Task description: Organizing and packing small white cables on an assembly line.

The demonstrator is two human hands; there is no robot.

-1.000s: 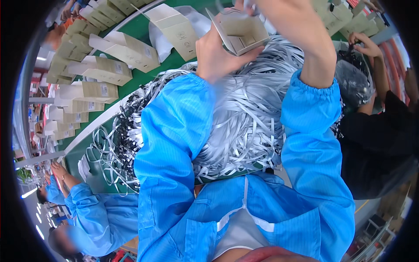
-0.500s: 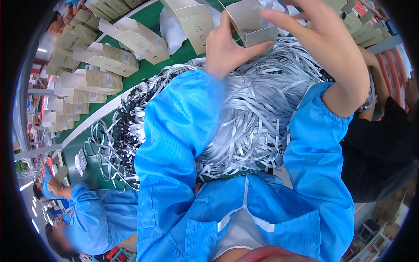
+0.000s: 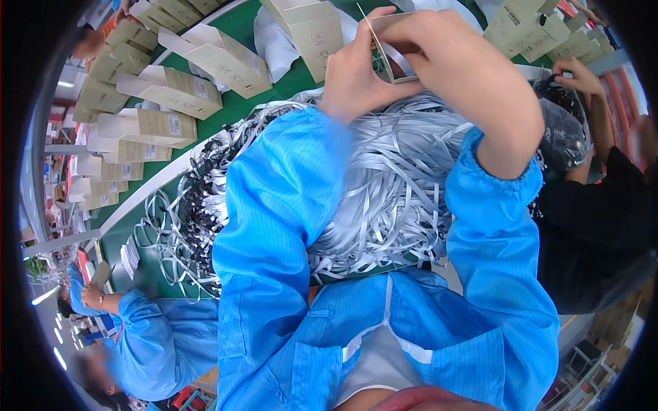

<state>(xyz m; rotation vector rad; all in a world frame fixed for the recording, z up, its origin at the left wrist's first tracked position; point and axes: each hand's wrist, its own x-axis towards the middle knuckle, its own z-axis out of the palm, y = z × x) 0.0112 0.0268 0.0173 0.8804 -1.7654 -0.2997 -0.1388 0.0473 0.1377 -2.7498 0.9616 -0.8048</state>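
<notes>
Your left hand (image 3: 353, 75) and right hand (image 3: 456, 65) both gripped a small open beige cardboard box (image 3: 392, 48), held between them. Just below your hands lay a heap of grey flat straps (image 3: 391, 185). More beige cartons (image 3: 205, 58) sat to your left hand's side.

small box (image 3: 396, 51): mostly hidden behind both hands, contents unclear | right hand (image 3: 473, 75): fingertips hidden behind box | left sleeve (image 3: 288, 205): blurred, covers part of ribbon pile (image 3: 384, 185) | top cartons (image 3: 308, 24): cut off by edge
</notes>
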